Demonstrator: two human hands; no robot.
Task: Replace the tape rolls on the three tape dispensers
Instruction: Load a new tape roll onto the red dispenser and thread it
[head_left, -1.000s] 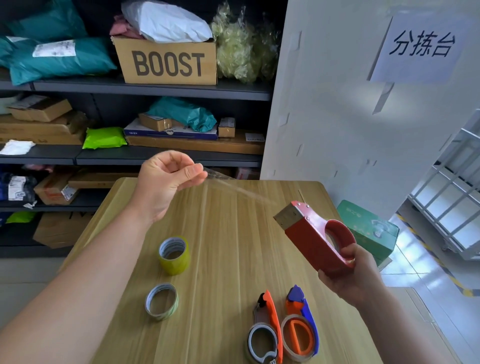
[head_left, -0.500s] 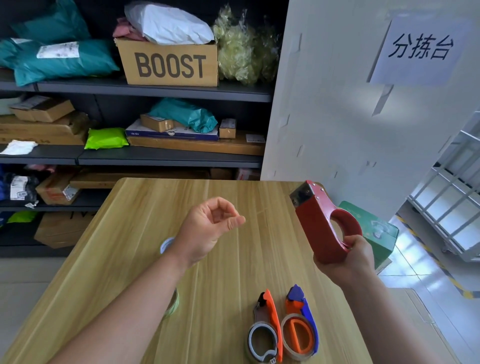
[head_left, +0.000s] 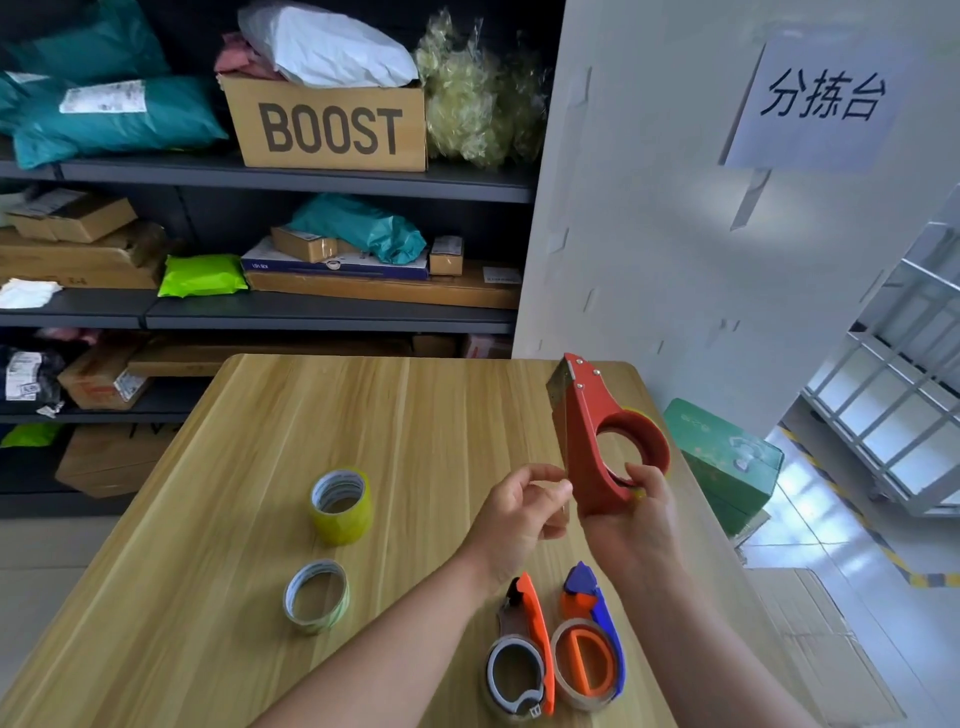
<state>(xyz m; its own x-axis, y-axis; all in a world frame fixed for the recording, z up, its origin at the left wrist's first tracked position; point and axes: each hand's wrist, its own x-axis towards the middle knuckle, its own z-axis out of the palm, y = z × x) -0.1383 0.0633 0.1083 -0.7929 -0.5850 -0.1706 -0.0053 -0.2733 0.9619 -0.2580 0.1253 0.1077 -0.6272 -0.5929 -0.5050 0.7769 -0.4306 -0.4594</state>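
Starting closest to me: the orange dispenser (head_left: 524, 649) and blue dispenser (head_left: 592, 644) lie side by side, touching, near the bottom edge of the counter (head_left: 415, 415).

Just above them, lower right of centre, are both hands. A second ago my left hand (head_left: 519, 514) was up at upper left, stretching a clear strip out of the red dispenser (head_left: 597, 441). Now it has dropped right beside the dispenser body, fingers curled, thumb and fingertip pressed together. Can't tell whether there's still a scrap of tape in that pinch. My right hand (head_left: 639, 519) is wrapped round the dispenser's ring, and it has swung from tilted to upright, blade end on top. A yellowish sliver shows behind the ring, so I'd guess this one is loaded and tested, leaving two.

Left of centre sit the yellow roll (head_left: 341, 506) and, nearer me, the thinner roll (head_left: 316, 596), well apart from my hands, presumably for the other two.

Room-wise: bare wood in the middle and far half. The counter's right edge is close to my right hand, with a green box (head_left: 727, 457) just past it. Beyond are the shelves (head_left: 311, 317).
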